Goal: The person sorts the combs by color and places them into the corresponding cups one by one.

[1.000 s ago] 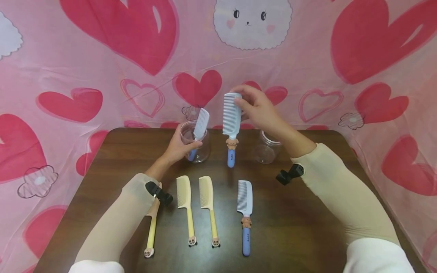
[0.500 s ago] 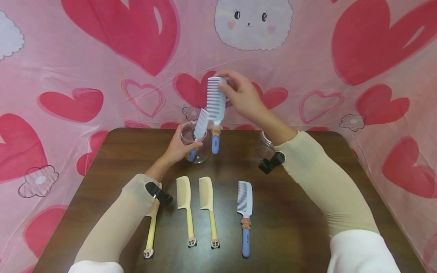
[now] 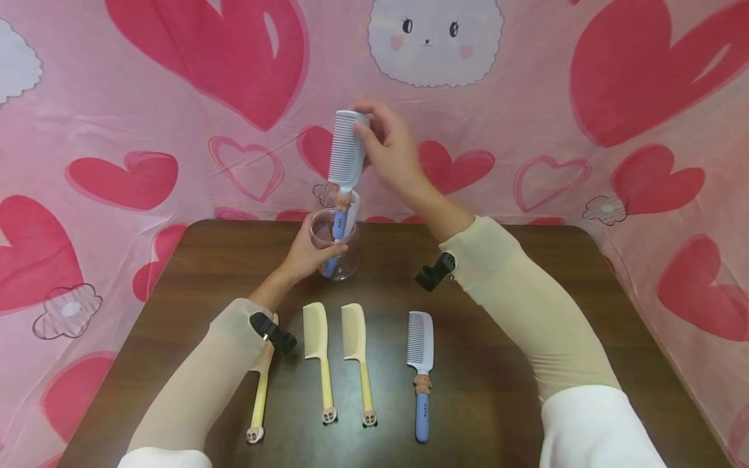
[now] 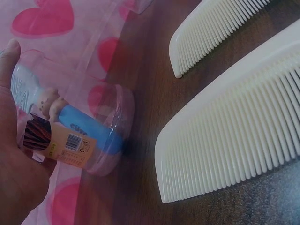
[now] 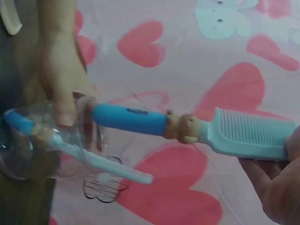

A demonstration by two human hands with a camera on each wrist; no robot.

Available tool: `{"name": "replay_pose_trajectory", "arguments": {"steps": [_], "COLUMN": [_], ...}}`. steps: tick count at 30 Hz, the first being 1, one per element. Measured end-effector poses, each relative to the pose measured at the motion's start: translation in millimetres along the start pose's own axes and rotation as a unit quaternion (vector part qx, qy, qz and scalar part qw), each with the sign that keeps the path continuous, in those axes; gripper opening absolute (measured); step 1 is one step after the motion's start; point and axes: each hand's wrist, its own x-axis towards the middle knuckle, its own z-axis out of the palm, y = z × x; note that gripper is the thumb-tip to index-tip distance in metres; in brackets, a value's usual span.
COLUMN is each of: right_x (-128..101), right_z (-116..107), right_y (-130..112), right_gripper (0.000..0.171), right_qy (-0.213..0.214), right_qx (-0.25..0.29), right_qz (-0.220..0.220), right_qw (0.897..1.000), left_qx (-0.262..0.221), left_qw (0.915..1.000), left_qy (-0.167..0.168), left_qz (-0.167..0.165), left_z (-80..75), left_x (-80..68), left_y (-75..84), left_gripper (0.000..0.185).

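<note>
My right hand (image 3: 364, 130) pinches a blue comb (image 3: 346, 151) by its toothed head and holds it upright, handle down. The tip of its blue handle (image 5: 129, 118) sits at the mouth of a clear plastic jar (image 3: 335, 250). My left hand (image 3: 316, 252) grips that jar on the table. A second blue comb (image 5: 96, 163) stands tilted inside the jar (image 4: 82, 140), mostly hidden in the head view. The left wrist view shows its blue handle (image 4: 86, 131) through the wall.
Three cream-yellow combs (image 3: 316, 354) (image 3: 355, 351) (image 3: 258, 396) lie near the front of the brown table (image 3: 515, 364), the left one partly under my forearm. Another blue comb (image 3: 420, 367) lies to their right. Pink heart cloth (image 3: 175, 97) hangs behind.
My right hand has carried the blue comb left and upward, from beside the jar to over it. Its handle tip now meets the jar mouth. My left hand has stayed on the jar.
</note>
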Motion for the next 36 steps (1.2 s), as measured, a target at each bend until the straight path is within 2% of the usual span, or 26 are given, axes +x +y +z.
{"name": "replay_pose_trajectory", "arguments": {"steps": [3, 7, 18, 22, 26, 28, 36], "right_x": [-2, -6, -18, -24, -30, -32, -33], "right_z": [7, 17, 46, 54, 59, 60, 61], "right_y": [8, 20, 49, 58, 64, 67, 68], "right_gripper": [0.028, 0.028, 0.026, 0.025, 0.026, 0.026, 0.026], "right_qy": [0.009, 0.009, -0.009, -0.014, -0.017, -0.018, -0.007], "right_qx": [-0.009, -0.020, -0.033, -0.044, -0.068, -0.072, -0.081], "right_qz": [-0.023, -0.032, -0.023, -0.023, -0.023, -0.024, -0.022], "right_qw": [1.000, 0.999, 0.999, 0.999, 0.997, 0.997, 0.996], "left_qx": [-0.008, -0.003, 0.018, 0.014, 0.004, -0.001, 0.004], "left_qw": [1.0000, 1.0000, 0.9997, 0.9996, 0.9998, 0.9999, 0.9998], "left_qy": [0.002, 0.001, 0.004, 0.000, -0.004, -0.005, -0.011], "left_qz": [0.003, -0.008, -0.018, -0.025, -0.017, -0.013, -0.016], "left_z": [1.3, 1.6, -0.3, -1.6, -1.0, -0.1, 4.5], "left_x": [0.1, 0.1, 0.2, 0.6, 0.9, 0.1, -9.3], "left_y": [0.8, 1.8, -1.2, -1.9, -0.1, 2.5, 33.4], "left_gripper": [0.080, 0.081, 0.081, 0.083, 0.087, 0.088, 0.082]}}
